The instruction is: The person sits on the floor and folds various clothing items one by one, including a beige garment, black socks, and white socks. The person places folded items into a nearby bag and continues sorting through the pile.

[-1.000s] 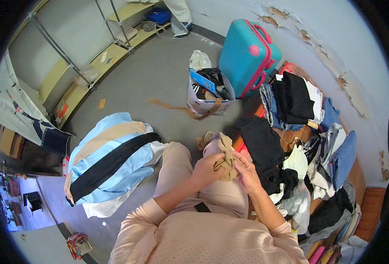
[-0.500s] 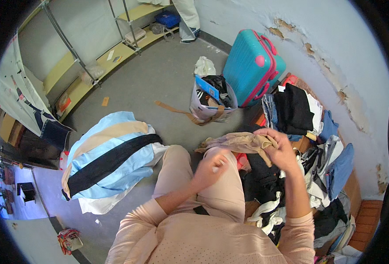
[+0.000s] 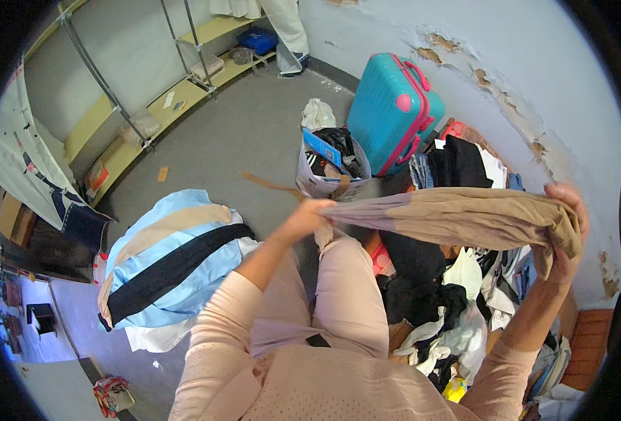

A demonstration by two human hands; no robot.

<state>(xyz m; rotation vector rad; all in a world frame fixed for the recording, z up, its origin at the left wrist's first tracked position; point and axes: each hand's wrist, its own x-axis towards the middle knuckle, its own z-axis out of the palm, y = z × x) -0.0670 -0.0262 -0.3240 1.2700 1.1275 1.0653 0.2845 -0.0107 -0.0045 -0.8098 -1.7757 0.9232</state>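
A long tan stretchy garment (image 3: 465, 214), greyish purple toward its left end, is pulled taut across my lap; its exact kind I cannot make out. My left hand (image 3: 309, 219) pinches the narrow end above my knees. Bunched folds of the other end are gripped in my right hand (image 3: 580, 214), raised over the clothes at right. Below the stretched cloth lies a jumbled heap of black clothes (image 3: 416, 291) and white ones. To my left rests a light blue garment (image 3: 174, 210), with a tan strip of cloth (image 3: 159, 228) and a black one (image 3: 177, 274) laid across it.
A turquoise suitcase (image 3: 379, 105) with pink trim stands by the peeling wall. In front of it is a stuffed bag (image 3: 331, 184) with a tan strap. Folded black clothes (image 3: 461, 163) lie farther right. Shelves (image 3: 163, 105) line the far left; a small basket (image 3: 121, 398) sits lower left.
My left hand has taken hold of the garment's end. My right hand has moved right and up, drawing the bunched cloth out into a long taut span.
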